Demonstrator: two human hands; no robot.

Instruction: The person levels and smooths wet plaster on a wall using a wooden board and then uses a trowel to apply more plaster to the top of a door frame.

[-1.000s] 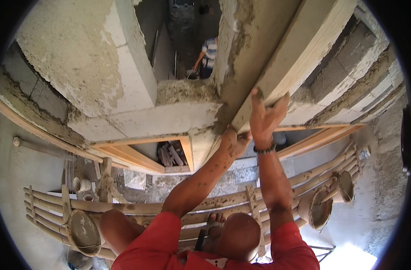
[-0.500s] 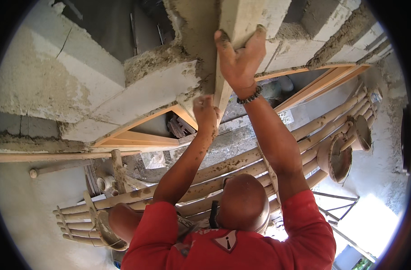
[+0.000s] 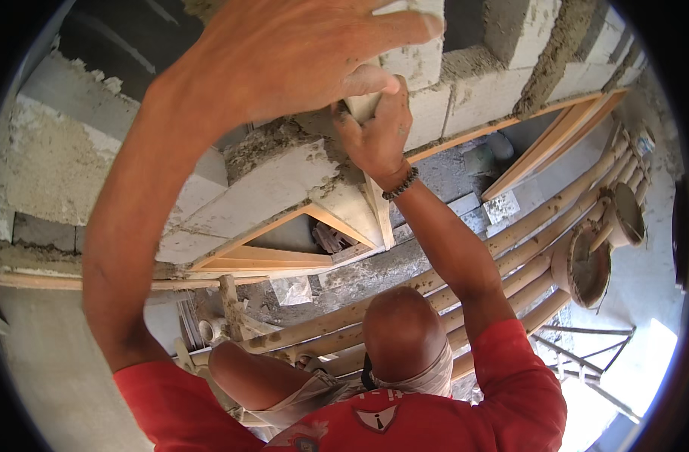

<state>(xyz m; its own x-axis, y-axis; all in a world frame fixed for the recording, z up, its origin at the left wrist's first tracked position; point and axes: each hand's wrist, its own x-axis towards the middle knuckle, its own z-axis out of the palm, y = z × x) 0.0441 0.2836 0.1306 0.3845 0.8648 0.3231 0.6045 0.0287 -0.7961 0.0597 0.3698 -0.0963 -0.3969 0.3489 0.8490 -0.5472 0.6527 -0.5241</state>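
My right hand (image 3: 378, 135), a dark bead bracelet at its wrist, grips a pale wooden board (image 3: 377, 215) that stands upright against the block wall. Its thumb and fingers sit on either side of the board. Above it my left hand (image 3: 307, 56) reaches across close to the camera, slightly blurred. The left thumb and forefinger are spread apart over the board's upper part, with the thumb tip near my right fingers. The left hand's other fingers are mostly hidden. Behind both hands are pale blocks (image 3: 476, 102) with rough grey mortar (image 3: 273, 143) in the joints.
Triangular wooden frames (image 3: 277, 260) (image 3: 544, 143) are set under the blocks. Below runs a scaffold of bamboo poles (image 3: 503, 241). Two mortar-crusted pans (image 3: 589, 264) (image 3: 625, 207) rest on it at the right. A wooden post (image 3: 230, 297) stands at the left.
My left hand has risen from low beside the board to above my right hand. The right hand has shifted lower and slightly left in view, still on the board. The view has tilted.
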